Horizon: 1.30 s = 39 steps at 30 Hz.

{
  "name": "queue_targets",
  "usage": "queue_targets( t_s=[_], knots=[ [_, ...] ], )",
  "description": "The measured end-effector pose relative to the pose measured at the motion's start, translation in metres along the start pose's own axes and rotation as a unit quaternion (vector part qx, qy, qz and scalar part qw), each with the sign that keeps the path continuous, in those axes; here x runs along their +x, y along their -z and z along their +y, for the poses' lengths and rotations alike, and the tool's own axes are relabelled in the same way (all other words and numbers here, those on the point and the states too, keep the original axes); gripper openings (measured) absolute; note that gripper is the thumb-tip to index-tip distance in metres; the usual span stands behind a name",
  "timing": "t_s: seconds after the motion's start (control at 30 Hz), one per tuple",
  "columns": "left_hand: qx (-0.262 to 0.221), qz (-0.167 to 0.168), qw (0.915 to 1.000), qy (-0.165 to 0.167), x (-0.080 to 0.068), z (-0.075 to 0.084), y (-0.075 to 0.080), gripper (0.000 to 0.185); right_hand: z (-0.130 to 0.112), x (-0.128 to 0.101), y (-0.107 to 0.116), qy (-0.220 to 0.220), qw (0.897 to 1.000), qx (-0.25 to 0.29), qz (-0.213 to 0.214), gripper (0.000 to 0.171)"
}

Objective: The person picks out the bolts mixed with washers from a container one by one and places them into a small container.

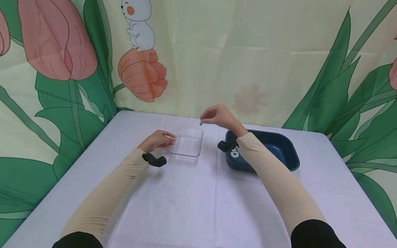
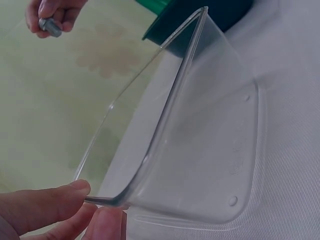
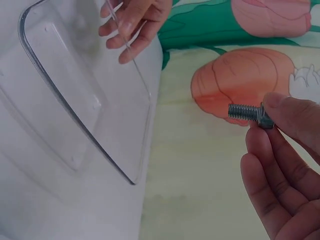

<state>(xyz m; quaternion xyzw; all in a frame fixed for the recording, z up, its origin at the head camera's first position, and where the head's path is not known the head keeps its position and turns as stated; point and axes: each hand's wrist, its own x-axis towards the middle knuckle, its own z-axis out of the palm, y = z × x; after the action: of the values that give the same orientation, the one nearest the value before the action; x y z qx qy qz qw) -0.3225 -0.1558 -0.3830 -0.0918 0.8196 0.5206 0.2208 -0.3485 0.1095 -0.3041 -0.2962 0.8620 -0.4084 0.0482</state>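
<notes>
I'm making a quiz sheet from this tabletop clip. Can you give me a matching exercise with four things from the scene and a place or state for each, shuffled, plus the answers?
Things:
1. bolt
2. clear tray
3. blue bin
4. tablecloth

Places or states:
A. white, covering the table
B. pinched in the right hand, held in the air
C. on the table, under the right forearm
D. on the table, with the left hand touching its rim

Pairs: 1-B, 2-D, 3-C, 4-A
</notes>
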Motion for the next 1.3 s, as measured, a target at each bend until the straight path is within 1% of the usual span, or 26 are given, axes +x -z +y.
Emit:
queue_targets(
  t_s=[0.17,0.3,0.47,0.63,0.77,1.0,1.17,1.3],
  knots=[
    [-0.007,0.002,1.0000,0.002,0.002,-0.002,0.000,0.041,0.003,0.002,-0.009,0.004,1.000,0.019,-0.008,0.016],
    [-0.008,0.000,1.0000,0.000,0.004,-0.003,0.001,0.041,0.006,0.004,-0.017,-0.002,0.999,0.036,-0.011,0.017],
    [-0.005,0.002,1.0000,0.002,0.005,-0.003,0.000,0.041,0.009,0.005,-0.027,-0.009,0.998,0.058,0.000,0.017],
    [-0.004,0.004,1.0000,0.007,0.006,-0.004,0.000,0.041,0.013,0.006,-0.037,-0.021,0.995,0.094,0.005,0.019],
    [-0.004,0.006,0.9999,0.012,0.007,-0.003,0.000,0.041,0.017,0.007,-0.045,-0.035,0.993,0.109,0.010,0.019],
    [-0.001,0.005,0.9999,0.011,0.007,-0.003,0.000,0.042,0.023,0.008,-0.056,-0.047,0.987,0.153,0.009,0.022],
    [-0.002,0.002,0.9999,0.010,0.007,-0.003,0.000,0.043,0.026,0.008,-0.062,-0.054,0.985,0.163,-0.001,0.025],
    [0.000,0.001,1.0000,0.010,0.007,-0.003,0.000,0.044,0.028,0.009,-0.065,-0.058,0.986,0.158,-0.007,0.025]
  ],
)
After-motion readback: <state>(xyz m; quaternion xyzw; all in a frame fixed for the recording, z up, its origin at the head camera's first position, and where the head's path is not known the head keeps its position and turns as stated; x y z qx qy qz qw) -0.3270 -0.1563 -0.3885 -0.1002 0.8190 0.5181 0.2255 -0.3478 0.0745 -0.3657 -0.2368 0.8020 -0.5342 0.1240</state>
